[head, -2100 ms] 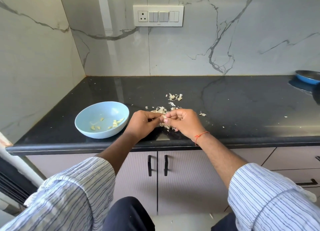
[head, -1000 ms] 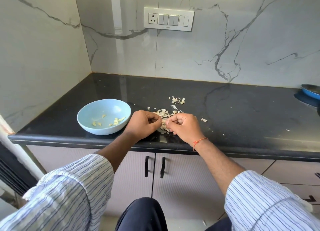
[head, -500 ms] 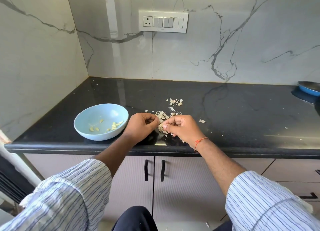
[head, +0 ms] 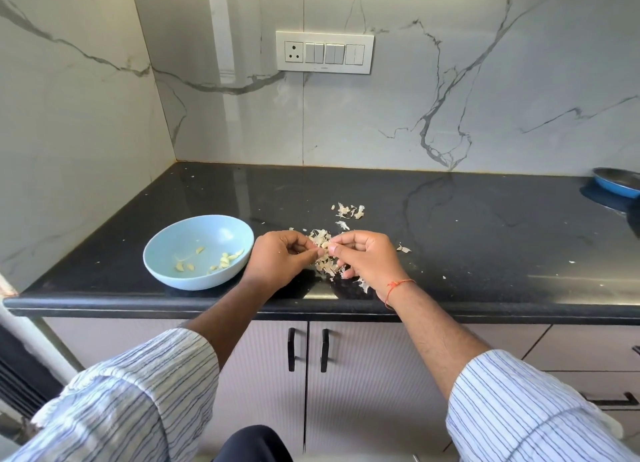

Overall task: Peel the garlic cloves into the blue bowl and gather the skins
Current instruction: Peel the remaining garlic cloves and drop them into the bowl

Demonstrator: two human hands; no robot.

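Clove (head: 325, 245) pinched between our left hand (head: 280, 259) and right hand (head: 363, 257) over the skins (head: 323, 266) near the counter (head: 450, 240) front edge, mid-peel, so next we strip the rest and drop it left into the bowl (head: 166, 271).

Home kitchen: black stone counter (head: 450, 226), marble-look backsplash (head: 398, 115), cabinets (head: 363, 375) beneath.
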